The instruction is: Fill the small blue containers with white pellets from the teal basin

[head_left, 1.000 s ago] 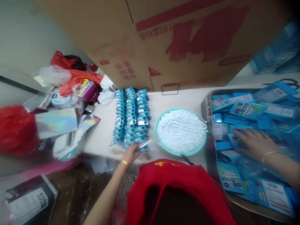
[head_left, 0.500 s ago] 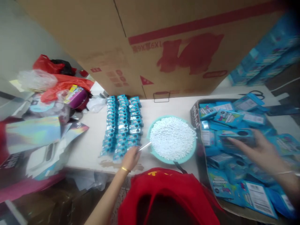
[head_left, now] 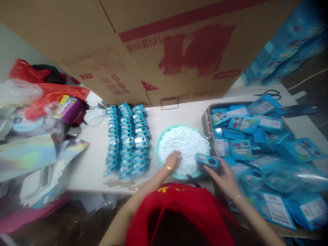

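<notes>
My left hand (head_left: 172, 160) rests in a teal bowl (head_left: 156, 143) of small white pellets (head_left: 188, 141), fingers curled down; the thin silvery tool it carried is hidden under the hand. My right hand (head_left: 223, 177) holds a small blue box (head_left: 206, 160) with a round window, just above the bowl's right rim. Left of the bowl, three neat rows of small blue boxes (head_left: 126, 140) lie on the white table (head_left: 87, 164). On the right, a cardboard tray (head_left: 206, 118) holds several loose blue packs (head_left: 242, 149).
A large brown cardboard box (head_left: 153, 51) with red print leans over the back of the table. Red plastic bags (head_left: 51, 92) and shiny holographic pouches (head_left: 28, 150) crowd the left. Scissors (head_left: 271, 93) lie at the back right, near stacked blue boxes (head_left: 287, 51). My red cap (head_left: 179, 212) fills the bottom.
My left hand moved from the near end of the box rows right into the bowl. My right hand came out of the tray with a small blue box, towards the bowl.
</notes>
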Motion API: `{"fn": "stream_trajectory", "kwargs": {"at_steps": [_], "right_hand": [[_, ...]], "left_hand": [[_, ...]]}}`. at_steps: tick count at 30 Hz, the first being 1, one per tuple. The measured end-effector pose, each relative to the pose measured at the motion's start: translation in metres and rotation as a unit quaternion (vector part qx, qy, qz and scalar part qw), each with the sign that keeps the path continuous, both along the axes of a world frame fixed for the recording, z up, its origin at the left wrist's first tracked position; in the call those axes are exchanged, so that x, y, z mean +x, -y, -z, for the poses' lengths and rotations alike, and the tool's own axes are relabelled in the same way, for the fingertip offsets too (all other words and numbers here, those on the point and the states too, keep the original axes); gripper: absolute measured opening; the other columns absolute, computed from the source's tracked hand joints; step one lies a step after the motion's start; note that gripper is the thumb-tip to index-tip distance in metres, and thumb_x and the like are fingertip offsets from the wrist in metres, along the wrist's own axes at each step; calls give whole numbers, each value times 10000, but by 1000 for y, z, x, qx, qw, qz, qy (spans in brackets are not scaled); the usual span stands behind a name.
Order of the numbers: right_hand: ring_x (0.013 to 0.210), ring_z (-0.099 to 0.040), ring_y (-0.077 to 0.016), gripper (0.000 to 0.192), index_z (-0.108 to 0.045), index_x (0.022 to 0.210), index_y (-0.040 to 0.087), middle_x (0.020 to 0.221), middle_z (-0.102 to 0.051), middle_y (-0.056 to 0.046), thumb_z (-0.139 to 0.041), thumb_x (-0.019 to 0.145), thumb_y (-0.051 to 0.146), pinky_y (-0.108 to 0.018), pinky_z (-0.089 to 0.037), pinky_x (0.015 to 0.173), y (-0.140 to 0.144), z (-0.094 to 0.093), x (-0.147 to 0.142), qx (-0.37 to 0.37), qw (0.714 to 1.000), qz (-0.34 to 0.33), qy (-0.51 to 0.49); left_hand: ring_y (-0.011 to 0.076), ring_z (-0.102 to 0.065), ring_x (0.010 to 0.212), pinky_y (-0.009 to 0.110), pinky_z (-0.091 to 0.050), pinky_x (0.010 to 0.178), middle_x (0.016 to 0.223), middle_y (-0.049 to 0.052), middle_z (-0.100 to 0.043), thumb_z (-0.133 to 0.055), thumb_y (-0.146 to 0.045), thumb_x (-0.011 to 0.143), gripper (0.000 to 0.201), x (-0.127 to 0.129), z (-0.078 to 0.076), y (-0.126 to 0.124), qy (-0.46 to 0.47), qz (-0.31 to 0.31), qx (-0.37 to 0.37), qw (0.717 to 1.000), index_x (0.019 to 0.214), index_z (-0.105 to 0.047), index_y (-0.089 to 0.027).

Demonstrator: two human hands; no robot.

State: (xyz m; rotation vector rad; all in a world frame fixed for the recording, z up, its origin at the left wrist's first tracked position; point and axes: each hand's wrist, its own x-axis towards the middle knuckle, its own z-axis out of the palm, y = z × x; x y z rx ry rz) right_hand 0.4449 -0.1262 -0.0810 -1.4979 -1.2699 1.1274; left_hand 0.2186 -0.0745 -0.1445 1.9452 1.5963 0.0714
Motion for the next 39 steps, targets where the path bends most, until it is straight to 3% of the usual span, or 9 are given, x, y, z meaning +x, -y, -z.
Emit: {"fn": "stream_trajectory", "kwargs": {"at_steps": [5,12,18,22,27,30,32,36,39], "right_hand": [[954,-608,-239,426,-522,1105,229,1027,-625,-62,-662,757,432,-406,-504,864,-9,4,2,37,997,21,62],[1053,-574,-262,358,-506,1157,210,1113,-594,-105,-564,817,304,-431,-481,908,-30,9,-5,153,968,-75,183],[1087,-558,-258,406,-499,1179,202,1116,-593,-103,-497,777,146,-437,-479,933,-35,7,-26,214,942,-127,226],[1059,-567,-266,401,-508,1171,205,1093,-606,-103,-494,776,138,-450,-492,914,-33,7,-34,220,935,-144,238],[1050,-567,-260,376,-501,1175,193,1086,-607,-108,-506,801,156,-429,-495,910,-34,14,-35,228,934,-144,233],[1072,-563,-262,377,-501,1187,195,1110,-602,-110,-500,810,169,-439,-483,926,-35,14,-29,222,939,-123,232],[1066,-569,-263,369,-507,1183,202,1114,-601,-107,-504,814,189,-442,-481,923,-35,12,-23,211,947,-95,224],[1013,-590,-256,345,-522,1158,207,1083,-610,-99,-561,822,275,-416,-492,883,-34,11,-10,182,964,-33,192],[1010,-592,-253,375,-523,1156,208,1095,-611,-98,-607,812,331,-412,-486,887,-32,13,-4,154,972,-5,176]], "left_hand": [[176,-567,900,305,-461,831,968,66,-598,-462,-295,902,197,-33,-27,-1,101,8,36,994,1033,-553,-180],[150,-563,805,284,-460,753,939,64,-598,-462,-291,905,234,-62,-122,-15,136,114,90,980,1088,-550,-175],[190,-581,859,304,-478,754,942,79,-606,-441,-287,912,207,-41,-177,-21,-28,244,91,965,1024,-567,-167],[211,-588,820,319,-494,681,908,104,-605,-426,-189,896,172,-12,-200,-17,-172,251,92,948,994,-557,-138],[230,-577,806,331,-484,640,859,121,-591,-378,-103,895,199,12,-218,-11,-220,284,112,927,892,-577,-119],[218,-565,832,326,-476,683,879,96,-586,-406,-165,908,170,-5,-212,-15,-201,252,133,937,915,-574,-142],[207,-559,864,317,-470,724,926,81,-584,-424,-226,915,164,-29,-193,-21,-179,200,130,954,977,-564,-165],[225,-554,924,338,-460,779,984,96,-588,-428,-231,911,175,-70,-123,-29,-216,108,79,967,999,-564,-168],[238,-551,964,361,-452,831,1005,103,-602,-432,-203,902,167,-63,-64,-29,-179,91,37,979,986,-570,-163]]}}
